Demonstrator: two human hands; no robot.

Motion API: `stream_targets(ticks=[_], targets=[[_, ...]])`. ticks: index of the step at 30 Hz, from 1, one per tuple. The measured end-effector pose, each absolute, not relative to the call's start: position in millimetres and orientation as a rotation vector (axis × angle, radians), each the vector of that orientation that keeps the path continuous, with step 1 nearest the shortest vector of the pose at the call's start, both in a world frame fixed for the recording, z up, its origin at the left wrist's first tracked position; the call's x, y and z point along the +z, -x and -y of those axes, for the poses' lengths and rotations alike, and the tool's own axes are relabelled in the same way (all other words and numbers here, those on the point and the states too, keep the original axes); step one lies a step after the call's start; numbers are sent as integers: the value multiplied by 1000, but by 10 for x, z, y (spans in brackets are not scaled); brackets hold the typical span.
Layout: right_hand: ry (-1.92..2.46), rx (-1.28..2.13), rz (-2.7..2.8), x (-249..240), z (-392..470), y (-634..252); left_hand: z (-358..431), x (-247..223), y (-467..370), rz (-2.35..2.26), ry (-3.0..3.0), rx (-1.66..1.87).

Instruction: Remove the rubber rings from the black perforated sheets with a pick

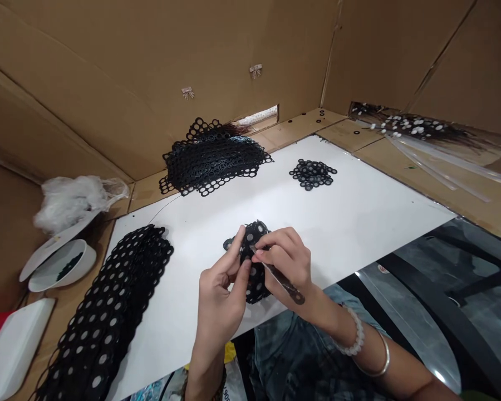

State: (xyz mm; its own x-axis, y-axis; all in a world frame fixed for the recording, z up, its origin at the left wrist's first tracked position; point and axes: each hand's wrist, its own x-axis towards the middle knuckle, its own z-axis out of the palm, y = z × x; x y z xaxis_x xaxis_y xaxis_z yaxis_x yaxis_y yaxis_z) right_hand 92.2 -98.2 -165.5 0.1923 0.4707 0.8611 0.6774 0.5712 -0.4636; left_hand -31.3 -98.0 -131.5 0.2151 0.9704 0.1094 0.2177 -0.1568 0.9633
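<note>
My left hand (223, 292) pinches a black piece made of joined rings with pale centres (256, 284) between thumb and fingers, lifted toward me over the white board. In my right hand (286, 259) is a slim dark metal tool (286, 283), gripped like a pen, its wider rounded end pointing down toward my wrist. The tool's thin tip meets the black piece beside my left fingertips; the exact contact is hidden by my fingers. A small heap of loose black rings (313, 174) lies farther back on the board, right of my hands.
Stacked black ring strips (104, 306) cover the left side of the white board (371, 206). Openwork black ring sheets (212, 159) lie at the back. A white bowl (64, 267) and plastic bag (79, 200) sit left. Cardboard walls (150, 67) stand behind; clear strips (446, 161) lie right.
</note>
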Motion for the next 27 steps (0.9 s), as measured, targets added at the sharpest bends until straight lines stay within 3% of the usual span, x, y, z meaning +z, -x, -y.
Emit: stream_targets(ticks=[9, 16, 27], targets=[[968, -136, 1373, -1699, 1002, -914, 1005, -1320, 333, -1140, -1689, 973], [840, 238, 1147, -1642, 1081, -976, 971, -1286, 312, -1075, -1469, 909], [828, 233, 947, -1419, 1083, -1109, 941, -1360, 393, -987, -1532, 812]])
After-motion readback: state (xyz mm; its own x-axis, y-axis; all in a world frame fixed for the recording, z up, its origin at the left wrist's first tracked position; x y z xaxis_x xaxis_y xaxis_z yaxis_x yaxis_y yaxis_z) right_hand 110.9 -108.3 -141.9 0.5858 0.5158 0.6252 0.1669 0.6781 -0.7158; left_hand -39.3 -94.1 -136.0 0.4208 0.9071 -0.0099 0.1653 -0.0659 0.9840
